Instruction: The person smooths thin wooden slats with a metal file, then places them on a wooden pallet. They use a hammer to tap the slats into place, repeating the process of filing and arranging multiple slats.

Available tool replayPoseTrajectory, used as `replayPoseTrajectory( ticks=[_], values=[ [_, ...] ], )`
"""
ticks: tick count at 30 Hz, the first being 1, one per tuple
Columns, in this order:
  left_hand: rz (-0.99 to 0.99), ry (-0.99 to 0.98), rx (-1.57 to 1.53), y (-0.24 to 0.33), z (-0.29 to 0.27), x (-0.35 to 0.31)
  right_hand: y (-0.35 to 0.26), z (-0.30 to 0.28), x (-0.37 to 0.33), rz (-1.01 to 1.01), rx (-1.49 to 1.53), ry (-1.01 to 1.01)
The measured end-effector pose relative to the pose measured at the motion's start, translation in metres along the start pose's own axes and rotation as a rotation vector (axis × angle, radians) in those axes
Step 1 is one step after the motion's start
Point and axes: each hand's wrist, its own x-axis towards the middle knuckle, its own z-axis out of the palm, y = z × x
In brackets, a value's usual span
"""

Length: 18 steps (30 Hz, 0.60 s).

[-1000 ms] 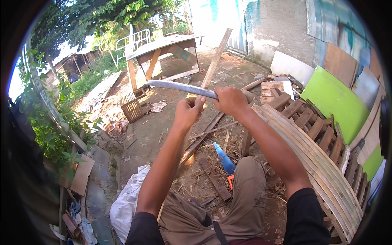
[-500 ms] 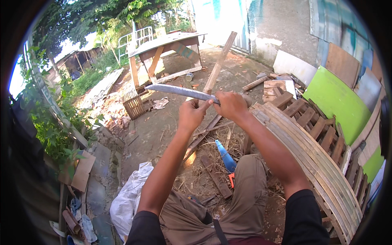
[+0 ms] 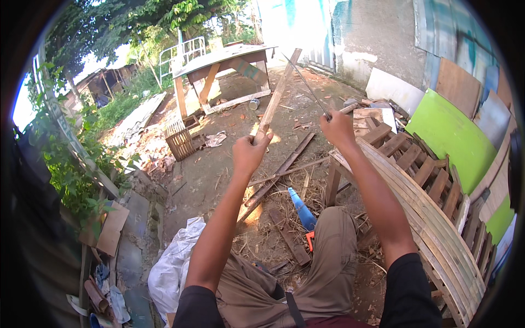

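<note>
Wooden slat, long axis pointing up and away, is gripped in our left hand; our right hand, well apart, clasps a machete whose blade visually crosses the slat's far end.

The long, narrow wooden strip comes through to my remote screen light brown, the thin metal blade dark grey. I see a tapered blue handsaw with orange handle, flat lime-green panel, crumpled white sack, plain brown trousers and black sleeves.
</note>
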Motion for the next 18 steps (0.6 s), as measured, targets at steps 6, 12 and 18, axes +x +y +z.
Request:
replayPoseTrajectory(
  ticks=[6,12,18],
  values=[
    [-0.073,-0.059,-0.141,-0.008,-0.004,0.009,0.056,0.087,-0.047,0.346,0.301,0.043],
    [-0.125,-0.286,-0.301,-0.020,-0.015,-0.010,0.090,0.174,-0.162,0.500,-0.085,-0.428],
    [-0.263,-0.482,-0.463,-0.028,-0.017,-0.037,0.141,0.233,-0.311,0.467,-0.190,-0.715]
  ],
)
